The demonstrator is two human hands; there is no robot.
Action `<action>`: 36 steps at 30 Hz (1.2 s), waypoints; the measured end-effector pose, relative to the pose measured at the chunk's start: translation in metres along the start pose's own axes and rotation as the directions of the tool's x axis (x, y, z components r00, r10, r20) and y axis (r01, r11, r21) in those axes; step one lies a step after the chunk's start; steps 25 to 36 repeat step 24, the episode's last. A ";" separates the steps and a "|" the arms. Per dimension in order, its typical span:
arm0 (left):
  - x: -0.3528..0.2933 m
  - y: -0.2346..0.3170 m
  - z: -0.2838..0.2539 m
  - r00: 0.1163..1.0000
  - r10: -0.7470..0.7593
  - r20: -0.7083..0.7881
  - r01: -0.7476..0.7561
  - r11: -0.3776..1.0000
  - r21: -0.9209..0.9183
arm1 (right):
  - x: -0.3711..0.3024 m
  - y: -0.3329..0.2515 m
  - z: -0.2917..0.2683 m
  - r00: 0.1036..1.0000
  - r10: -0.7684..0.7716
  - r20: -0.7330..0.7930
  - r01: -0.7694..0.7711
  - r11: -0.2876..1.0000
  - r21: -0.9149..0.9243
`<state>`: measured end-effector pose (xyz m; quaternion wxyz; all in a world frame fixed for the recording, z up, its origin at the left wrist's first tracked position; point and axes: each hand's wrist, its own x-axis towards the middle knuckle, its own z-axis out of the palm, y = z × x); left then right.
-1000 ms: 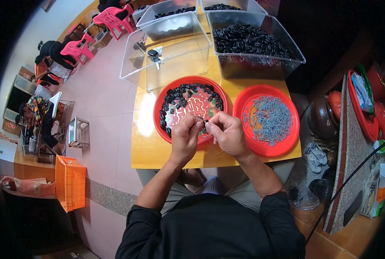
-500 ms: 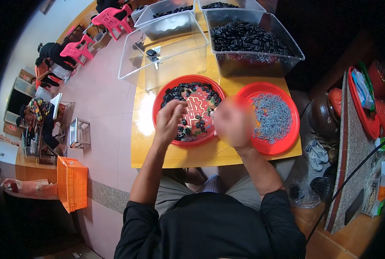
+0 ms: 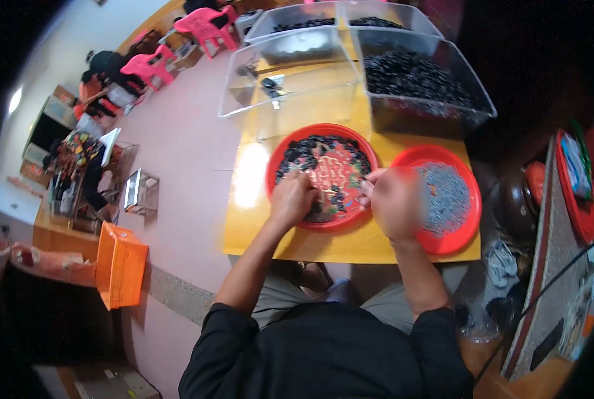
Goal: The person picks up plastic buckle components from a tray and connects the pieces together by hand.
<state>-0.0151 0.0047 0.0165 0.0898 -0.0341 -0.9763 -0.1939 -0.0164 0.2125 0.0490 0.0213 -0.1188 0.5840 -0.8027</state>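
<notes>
My left hand (image 3: 293,201) is down at the left side of a round red tray (image 3: 275,216), its fingers curled together among small black parts (image 3: 299,151). What it pinches, if anything, is hidden. Between the two red trays is my right hand (image 3: 398,205), partly blurred. Its thumb and fingertips come together over the first tray's right rim, on something too small to make out. Just right of that hand, a second red tray (image 3: 474,211) holds a heap of small grey screw-like pieces (image 3: 447,199).
Clear plastic bins stand on the yellow table (image 3: 270,241), one heaped with black parts (image 3: 413,76). A see-through bin (image 3: 290,93) has a dark object showing through it. An orange crate (image 3: 121,266) and pink chairs (image 3: 149,66) are left; another person (image 3: 81,156) works there.
My left hand has gone from raised with parted fingers to low in the tray with curled fingers. My right hand stays beside the tray's rim. The whole view has shifted and blurred slightly.
</notes>
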 end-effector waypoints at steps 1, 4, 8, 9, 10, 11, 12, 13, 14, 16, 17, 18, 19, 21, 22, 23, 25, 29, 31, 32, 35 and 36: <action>0.002 0.000 0.002 1.000 0.010 0.013 -0.010 1.000 0.000 | 0.000 0.000 0.000 1.000 -0.002 0.001 0.002 1.000 0.006; 0.002 0.012 0.001 0.999 0.017 0.040 -0.016 1.000 -0.022 | 0.001 0.003 -0.006 1.000 -0.027 0.009 0.027 1.000 0.004; -0.004 0.011 0.006 0.995 0.037 -0.090 -0.057 0.972 -0.227 | 0.000 0.003 -0.002 1.000 -0.006 0.019 0.005 0.998 0.070; -0.003 0.014 0.004 0.981 0.051 -0.186 -0.107 0.947 -0.304 | 0.000 0.002 -0.002 1.000 -0.012 0.013 0.011 0.999 0.052; -0.004 0.015 0.001 0.980 0.048 -0.191 -0.105 0.948 -0.300 | 0.000 0.002 -0.003 1.000 -0.017 0.006 0.017 0.999 0.032; -0.005 0.017 -0.001 0.990 -0.027 -0.140 -0.034 0.907 -0.420 | 0.000 0.003 -0.003 1.000 -0.009 0.001 0.009 0.999 0.037; -0.005 0.021 -0.006 0.992 -0.094 -0.081 0.037 0.847 -0.531 | -0.001 0.002 -0.003 1.000 -0.012 0.006 0.011 0.999 0.039; -0.003 0.012 0.003 0.994 -0.071 -0.086 0.003 0.790 -0.613 | -0.002 0.000 -0.002 1.000 -0.012 0.005 0.012 1.000 0.029; -0.003 0.009 0.004 0.993 -0.072 -0.089 0.003 0.790 -0.613 | -0.002 -0.001 -0.002 1.000 -0.012 0.003 0.011 1.000 0.017; -0.002 0.008 0.001 0.982 -0.095 0.165 0.189 0.389 -0.902 | -0.002 0.000 -0.002 1.000 -0.013 0.011 0.012 1.000 0.028; -0.001 0.003 0.003 0.980 -0.083 0.183 0.200 0.320 -0.926 | -0.002 0.000 -0.003 1.000 -0.013 0.017 0.012 0.999 0.038; -0.002 0.005 0.002 0.979 -0.077 0.190 0.204 0.314 -0.927 | -0.002 0.000 -0.005 1.000 -0.010 0.010 0.010 0.999 0.032; -0.003 0.008 0.002 0.974 -0.054 0.218 0.224 0.144 -0.964 | -0.002 0.000 -0.005 1.000 -0.009 0.014 0.009 0.999 0.047; -0.008 0.015 -0.004 0.959 -0.030 0.283 0.280 -0.062 -0.958 | -0.002 -0.001 -0.005 1.000 0.005 0.012 -0.005 0.998 0.062; -0.009 0.019 -0.004 0.959 -0.027 0.283 0.280 -0.094 -0.956 | -0.003 0.000 -0.006 1.000 -0.003 0.014 0.002 0.998 0.064; -0.010 0.018 -0.002 0.962 -0.003 0.274 0.273 -0.068 -0.960 | -0.002 0.000 -0.006 1.000 -0.009 0.028 0.008 0.998 0.067; -0.012 0.013 -0.002 0.965 0.019 0.263 0.263 -0.043 -0.964 | -0.001 0.003 -0.005 0.999 -0.015 0.046 0.012 0.997 0.070; -0.012 0.013 -0.002 0.965 0.019 0.263 0.263 -0.043 -0.964 | -0.001 0.003 -0.005 0.999 -0.015 0.046 0.012 0.997 0.070; -0.012 0.013 -0.002 0.965 0.019 0.263 0.263 -0.043 -0.964 | -0.001 0.003 -0.005 0.999 -0.015 0.046 0.012 0.997 0.070; -0.012 0.013 -0.002 0.965 0.019 0.263 0.263 -0.043 -0.964 | -0.001 0.003 -0.005 0.999 -0.015 0.046 0.012 0.997 0.070; -0.012 0.013 -0.002 0.965 0.019 0.263 0.263 -0.043 -0.964 | -0.001 0.003 -0.005 0.999 -0.015 0.046 0.012 0.997 0.070; -0.012 0.013 -0.002 0.965 0.019 0.263 0.263 -0.043 -0.964 | -0.001 0.003 -0.005 0.999 -0.015 0.046 0.012 0.997 0.070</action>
